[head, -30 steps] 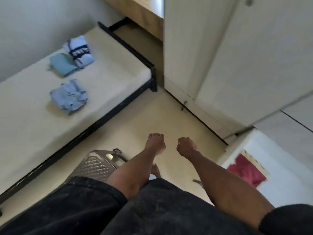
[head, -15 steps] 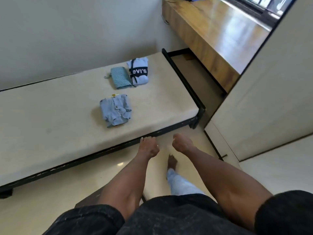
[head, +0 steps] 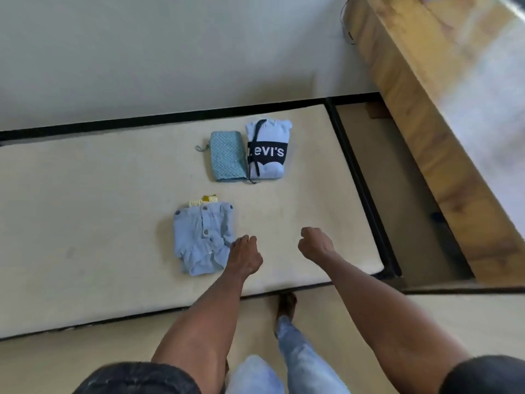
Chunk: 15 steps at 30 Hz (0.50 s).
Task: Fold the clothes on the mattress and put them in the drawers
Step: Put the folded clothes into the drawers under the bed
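Three folded garments lie on the cream mattress (head: pixel 85 211). A light blue buttoned garment (head: pixel 203 237) sits nearest me, with a yellow label at its top edge. Behind it lie a teal zigzag-patterned piece (head: pixel 227 156) and a pale blue Levi's shirt (head: pixel 267 150), side by side and touching. My left hand (head: pixel 244 255) hovers at the right edge of the buttoned garment with its fingers curled, holding nothing. My right hand (head: pixel 314 243) is a loose fist over bare mattress, also holding nothing. No drawers are in view.
A black bed frame (head: pixel 366 194) borders the mattress. A wooden desk (head: pixel 443 132) stands at the right, with a gap of floor between it and the bed. A grey wall runs behind the bed. My foot (head: pixel 287 305) stands at the mattress edge.
The view turned from the wardrobe to the bed, and I stepped up to it. Both hands now reach over the mattress, the left one beside the buttoned garment.
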Available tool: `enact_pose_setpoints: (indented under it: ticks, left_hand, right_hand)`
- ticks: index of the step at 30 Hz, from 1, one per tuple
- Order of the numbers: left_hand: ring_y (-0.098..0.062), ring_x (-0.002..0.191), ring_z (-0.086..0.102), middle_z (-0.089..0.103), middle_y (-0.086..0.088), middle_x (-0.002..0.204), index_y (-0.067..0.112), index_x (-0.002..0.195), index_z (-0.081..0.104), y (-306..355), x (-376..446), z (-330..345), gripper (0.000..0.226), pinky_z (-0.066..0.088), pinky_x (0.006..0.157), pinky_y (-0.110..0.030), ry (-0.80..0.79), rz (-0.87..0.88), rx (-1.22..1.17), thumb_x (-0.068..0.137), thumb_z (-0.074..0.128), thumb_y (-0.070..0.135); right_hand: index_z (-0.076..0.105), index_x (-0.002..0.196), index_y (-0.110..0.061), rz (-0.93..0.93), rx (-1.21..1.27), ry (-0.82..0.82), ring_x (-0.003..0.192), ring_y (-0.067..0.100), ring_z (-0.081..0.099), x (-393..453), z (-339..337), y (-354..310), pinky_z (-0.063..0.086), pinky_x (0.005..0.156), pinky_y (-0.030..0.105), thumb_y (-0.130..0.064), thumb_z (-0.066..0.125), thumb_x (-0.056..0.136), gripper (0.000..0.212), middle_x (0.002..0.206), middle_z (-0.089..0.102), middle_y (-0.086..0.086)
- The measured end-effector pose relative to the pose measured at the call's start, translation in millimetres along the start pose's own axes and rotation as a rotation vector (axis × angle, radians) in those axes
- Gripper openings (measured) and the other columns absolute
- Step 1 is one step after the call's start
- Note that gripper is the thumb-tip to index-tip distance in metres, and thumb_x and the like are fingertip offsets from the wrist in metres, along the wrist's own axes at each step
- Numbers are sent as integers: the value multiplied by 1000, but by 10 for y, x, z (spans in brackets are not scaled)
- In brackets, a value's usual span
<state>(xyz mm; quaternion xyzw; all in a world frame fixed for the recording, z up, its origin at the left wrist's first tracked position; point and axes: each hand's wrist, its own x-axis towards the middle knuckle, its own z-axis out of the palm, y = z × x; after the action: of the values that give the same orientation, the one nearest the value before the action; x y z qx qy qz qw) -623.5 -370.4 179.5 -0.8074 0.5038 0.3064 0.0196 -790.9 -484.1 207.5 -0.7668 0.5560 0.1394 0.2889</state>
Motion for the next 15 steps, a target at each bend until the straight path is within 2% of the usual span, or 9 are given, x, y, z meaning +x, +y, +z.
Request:
enact_pose_setpoints:
  ticks: [3, 9, 13, 15]
  left_hand:
    - [-31, 129, 44, 49, -14, 136, 4, 136, 44, -65, 876, -160, 45, 33, 107, -37, 11, -35, -59, 95, 52, 20]
    - [-29, 143, 29, 33, -12, 155, 7, 149, 32, -206, 2521, -250, 55, 28, 112, -39, 103, -160, -316, 100, 49, 26]
    - [-32, 133, 41, 44, -14, 146, 12, 147, 36, -370, 3667, -196, 52, 36, 104, -42, 197, -162, -477, 100, 50, 30]
    - [-32, 132, 44, 45, -13, 146, 14, 148, 34, -424, 4055, -222, 54, 38, 105, -43, 249, -139, -593, 100, 49, 34]
  right_hand:
    - [59, 87, -6, 12, 36, -7, 92, 36, 62, 934, -73, -98, 38, 65, 28, -6, 48, 78, 14, 104, 67, 16]
    - [62, 105, -4, 33, 154, -39, 101, 34, 60, 2559, 70, -286, 44, 73, 31, -14, 53, 84, 25, 108, 65, 13]
    - [57, 127, -6, 106, 333, -13, 118, 31, 56, 3579, 281, -281, 41, 83, 29, -32, 62, 90, 46, 130, 59, 13]
    - [52, 129, -3, 122, 470, 14, 117, 29, 54, 3926, 343, -287, 40, 85, 30, -40, 65, 89, 56, 129, 57, 13]
